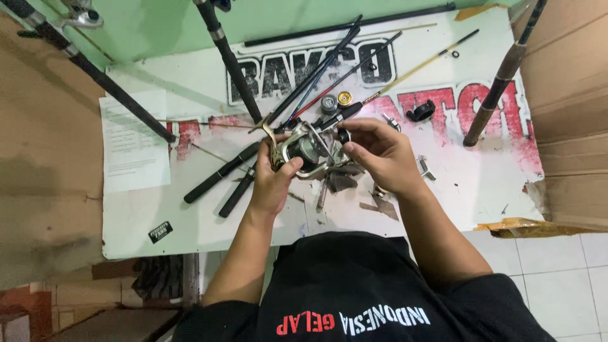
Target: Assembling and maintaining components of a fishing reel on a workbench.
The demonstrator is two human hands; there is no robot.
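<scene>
Item: spinning reel (308,149), silver and black, held above the white printed board (481,183) just in front of the person's chest.

Left hand (273,180): closed around the reel's near-left side, thumb hooked over the frame beside the gold-toned part. Right hand (380,155): fingertips pinched on a small black knob at the reel's right end.

Orientation: long axis appears to run left to right across the view, roughly level, knob end to the right; the spool face cannot be made out clearly.

Around the reel: several dark rod sections (234,60) fan out beyond it; two small round caps (336,101), one grey and one yellow, just beyond; a black clip (420,113) beyond and to the right; a white paper sheet (134,140) well to the left; scraps of brown tape below.

Handling note: in my judgement, the left hand should hold the body steady while the right turns only the knob, keeping loose parts over the board
</scene>
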